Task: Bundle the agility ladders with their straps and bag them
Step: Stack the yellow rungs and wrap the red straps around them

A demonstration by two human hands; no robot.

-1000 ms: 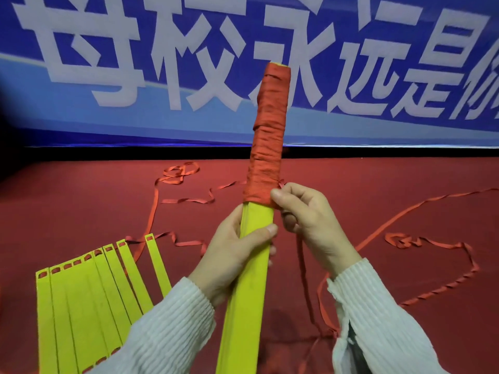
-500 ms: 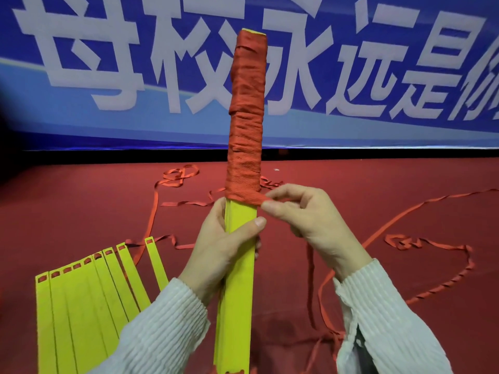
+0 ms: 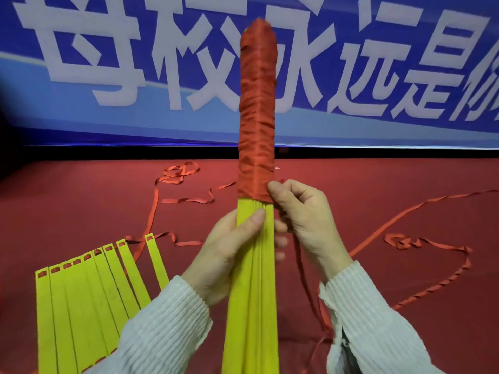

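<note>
I hold a stack of yellow ladder rungs (image 3: 252, 292) upright in front of me. Its upper half is wound tightly in red strap (image 3: 257, 109). My left hand (image 3: 229, 255) grips the yellow stack just below the wrap, thumb across the front. My right hand (image 3: 305, 220) pinches the strap at the wrap's lower right edge. From there the loose strap (image 3: 305, 268) drops behind my right wrist to the floor.
A second ladder's yellow rungs (image 3: 89, 300) lie fanned out on the red carpet (image 3: 81, 201) at lower left. Its red straps (image 3: 421, 247) trail in loops over the carpet, left and right. A blue banner (image 3: 135, 63) with white characters fills the background.
The bundle has turned and tilted slightly between frames. My right hand has carried the strap around it and now presses it at the lower right edge of the wrap.
</note>
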